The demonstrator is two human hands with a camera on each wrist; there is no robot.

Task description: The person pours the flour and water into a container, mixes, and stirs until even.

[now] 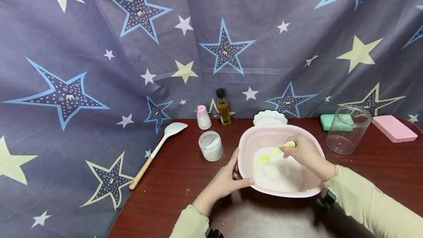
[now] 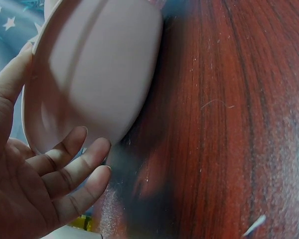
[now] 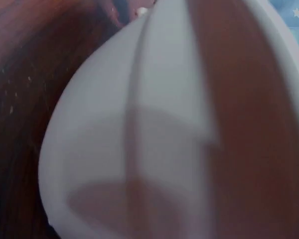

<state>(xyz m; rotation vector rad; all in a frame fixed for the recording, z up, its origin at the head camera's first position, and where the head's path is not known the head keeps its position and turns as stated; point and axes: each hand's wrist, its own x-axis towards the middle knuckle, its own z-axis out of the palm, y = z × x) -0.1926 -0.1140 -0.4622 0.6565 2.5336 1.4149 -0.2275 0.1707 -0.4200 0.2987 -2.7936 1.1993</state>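
Note:
A pale pink basin (image 1: 245, 150) stands on the table with white powder (image 1: 272, 177) across its bottom. My left hand (image 1: 224, 182) grips its left side, thumb at the rim and the other fingers against the outside. In the left wrist view those fingers (image 2: 77, 167) bend along the outer wall of the basin (image 2: 104, 64). Inside the basin, my right hand (image 1: 304, 152) pinches the handle of a yellow spoon (image 1: 273, 153), whose bowl end is down at the powder. The basin's wall (image 3: 89, 99) fills most of the right wrist view, where the spoon is hidden.
Left of the basin are an open jar of white powder (image 1: 211, 151), a pink-capped shaker (image 1: 203, 118), an oil bottle (image 1: 224, 111) and a long spatula (image 1: 158, 148). Behind stands a scalloped white dish (image 1: 270, 117). At right are a clear jar (image 1: 343, 139), green sponge (image 1: 326, 121) and pink sponge (image 1: 394, 127).

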